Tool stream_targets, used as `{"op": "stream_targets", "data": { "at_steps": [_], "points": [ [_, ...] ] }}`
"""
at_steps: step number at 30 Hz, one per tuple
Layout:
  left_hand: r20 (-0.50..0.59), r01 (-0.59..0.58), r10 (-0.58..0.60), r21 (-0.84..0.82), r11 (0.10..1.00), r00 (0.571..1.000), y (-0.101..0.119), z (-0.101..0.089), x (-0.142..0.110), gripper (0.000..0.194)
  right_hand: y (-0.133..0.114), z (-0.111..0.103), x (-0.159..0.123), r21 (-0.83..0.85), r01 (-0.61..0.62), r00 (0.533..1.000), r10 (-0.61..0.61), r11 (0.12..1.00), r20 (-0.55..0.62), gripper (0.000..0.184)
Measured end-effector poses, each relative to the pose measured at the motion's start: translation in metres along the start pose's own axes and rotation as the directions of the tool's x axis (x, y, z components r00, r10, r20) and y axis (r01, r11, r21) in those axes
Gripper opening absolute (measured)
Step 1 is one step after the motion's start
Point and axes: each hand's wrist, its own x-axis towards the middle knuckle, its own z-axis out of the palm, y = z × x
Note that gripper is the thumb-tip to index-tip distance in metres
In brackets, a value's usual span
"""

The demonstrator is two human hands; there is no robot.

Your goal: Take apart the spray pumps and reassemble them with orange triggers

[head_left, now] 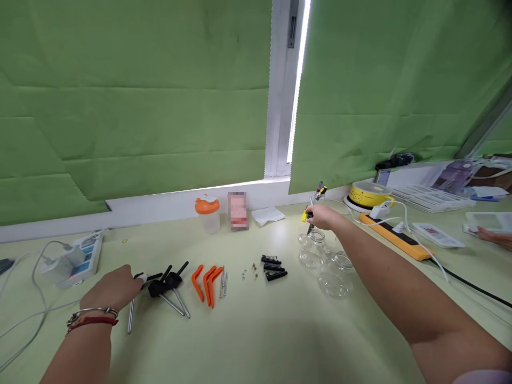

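My left hand (120,285) is closed at the left, fingers around a black part with a metal rod (130,317); a bit of white shows at the fingertips. Right beside it lie two similar black parts (172,280) with metal rods. My right hand (321,217) reaches far right and pinches a black-and-yellow tool (310,228), dark tip down; its exact kind is unclear. Below that hand stand clear glass jars (336,282). Between the hands lie orange bent levers (208,285), long bolts (224,282), small brass and silver pieces (255,269), and black tubes with springs (274,268).
Along the wall stand an orange-lidded cup (208,216), a pink box (239,210) and a tissue (268,215). Power strips with cables (400,234) (86,256) lie at both sides. A yellow tape-like round container (368,196) is behind; another person's hand (496,236) shows far right.
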Motion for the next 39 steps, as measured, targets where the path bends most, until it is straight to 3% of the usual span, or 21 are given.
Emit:
{"op": "stream_targets", "data": {
  "at_steps": [4, 7, 9, 11, 13, 15, 17, 19, 21, 23, 25, 26, 28, 30, 33, 39],
  "points": [
    [0.003, 0.051, -0.052, 0.092, 0.994, 0.999, 0.023, -0.015, -0.015, 0.043, -0.003, -0.017, -0.014, -0.018, 0.006, 0.992, -0.008, 1.0, -0.125, 0.032],
    [-0.049, 0.037, -0.033, 0.074, 0.997, 0.998, 0.047, -0.023, -0.03, 0.052, -0.018, -0.041, -0.04, -0.025, 0.064, 0.944, -0.069, 0.998, -0.324, 0.034],
    [-0.089, -0.057, 0.057, 0.003, 0.998, 0.994, 0.066, -0.024, -0.044, 0.051, -0.035, -0.055, -0.065, 0.022, 0.142, 0.9, -0.119, 0.99, -0.42, 0.035],
    [-0.17, -0.204, 0.174, -0.181, 0.962, 0.97, 0.088, -0.019, -0.065, 0.051, -0.055, -0.061, -0.093, 0.107, 0.28, 0.857, -0.198, 0.954, -0.475, 0.039],
    [-0.198, -0.367, 0.31, -0.436, 0.822, 0.93, 0.109, -0.009, -0.091, 0.056, -0.077, -0.055, -0.122, 0.222, 0.402, 0.861, -0.285, 0.888, -0.421, 0.038],
    [-0.21, -0.446, 0.435, -0.699, 0.559, 0.875, 0.127, 0.004, -0.12, 0.062, -0.098, -0.04, -0.149, 0.331, 0.48, 0.864, -0.372, 0.813, -0.338, 0.036],
    [-0.168, -0.396, 0.567, -0.866, 0.307, 0.806, 0.141, 0.017, -0.147, 0.072, -0.116, -0.021, -0.173, 0.406, 0.56, 0.828, -0.473, 0.722, -0.3, 0.034],
    [-0.115, -0.351, 0.67, -0.908, 0.228, 0.733, 0.15, 0.026, -0.167, 0.079, -0.13, -0.003, -0.192, 0.505, 0.601, 0.786, -0.571, 0.619, -0.236, 0.025],
    [-0.061, -0.315, 0.736, -0.925, 0.212, 0.675, 0.155, 0.031, -0.177, 0.078, -0.136, 0.013, -0.204, 0.661, 0.564, 0.752, -0.639, 0.496, -0.162, 0.024],
    [0.01, -0.228, 0.737, -0.948, 0.222, 0.676, 0.155, 0.033, -0.177, 0.075, -0.135, 0.025, -0.205, 0.826, 0.409, 0.751, -0.657, 0.387, -0.064, 0.035],
    [0.113, -0.074, 0.715, -0.972, 0.225, 0.69, 0.152, 0.034, -0.171, 0.07, -0.128, 0.035, -0.195, 0.907, 0.269, 0.828, -0.559, 0.325, -0.045, 0.043],
    [0.163, 0.019, 0.717, -0.979, 0.205, 0.677, 0.151, 0.035, -0.167, 0.066, -0.123, 0.04, -0.188, 0.911, 0.266, 0.88, -0.466, 0.316, -0.095, 0.04],
    [0.188, 0.184, 0.738, -0.979, 0.088, 0.648, 0.147, 0.037, -0.158, 0.057, -0.113, 0.05, -0.172, 0.913, 0.265, 0.936, -0.31, 0.31, -0.167, 0.035],
    [0.166, 0.296, 0.77, -0.955, -0.03, 0.616, 0.145, 0.042, -0.152, 0.052, -0.106, 0.061, -0.159, 0.95, 0.168, 0.955, -0.283, 0.263, -0.09, 0.037],
    [0.186, 0.406, 0.791, -0.91, -0.085, 0.582, 0.146, 0.053, -0.149, 0.045, -0.103, 0.079, -0.151, 0.984, -0.074, 0.919, -0.373, 0.16, 0.13, 0.047],
    [0.314, 0.548, 0.74, -0.832, -0.087, 0.595, 0.149, 0.069, -0.147, 0.025, -0.106, 0.106, -0.154, 0.961, -0.27, 0.876, -0.398, 0.06, 0.271, 0.048]
  ]
}}
